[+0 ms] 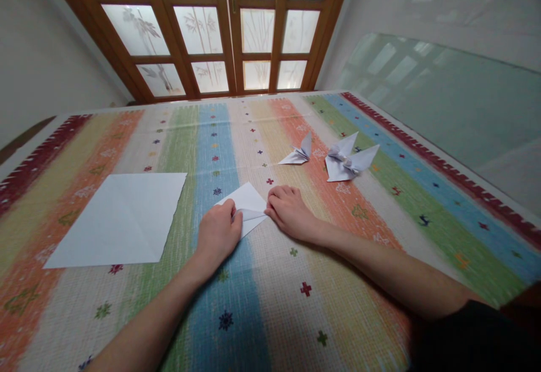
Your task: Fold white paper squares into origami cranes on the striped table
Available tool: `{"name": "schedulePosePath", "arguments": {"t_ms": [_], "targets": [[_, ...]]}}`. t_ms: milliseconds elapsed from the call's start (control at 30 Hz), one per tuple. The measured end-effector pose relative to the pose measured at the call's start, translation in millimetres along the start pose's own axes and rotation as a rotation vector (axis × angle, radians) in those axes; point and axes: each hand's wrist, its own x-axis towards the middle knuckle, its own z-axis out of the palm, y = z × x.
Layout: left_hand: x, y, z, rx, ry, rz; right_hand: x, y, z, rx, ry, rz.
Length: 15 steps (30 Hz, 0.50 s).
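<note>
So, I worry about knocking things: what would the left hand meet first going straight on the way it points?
The folded paper that the left hand is touching; past it, probably only bare tablecloth.

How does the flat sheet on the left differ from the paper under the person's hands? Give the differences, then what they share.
The flat sheet lies spread open; the folded paper is doubled into a pointed shape. The flat sheet looks much larger than the folded paper. Nothing touches the flat sheet, while the left hand and right hand both press on the folded paper. Both are white and lie on the striped cloth.
</note>
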Motion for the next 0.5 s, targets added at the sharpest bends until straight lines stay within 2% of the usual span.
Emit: {"name": "schedulePosePath", "arguments": {"t_ms": [200, 500], "targets": [[0.0, 4.6, 1.8, 0.076, 0.015, 0.002, 0.8, -7.2, -5.9, -0.061, -0.024, 0.045], [0.3, 1.3, 0.9, 0.031, 0.020, -0.012, 1.6, -10.6, -7.3, -0.108, -0.034, 0.067]]}}
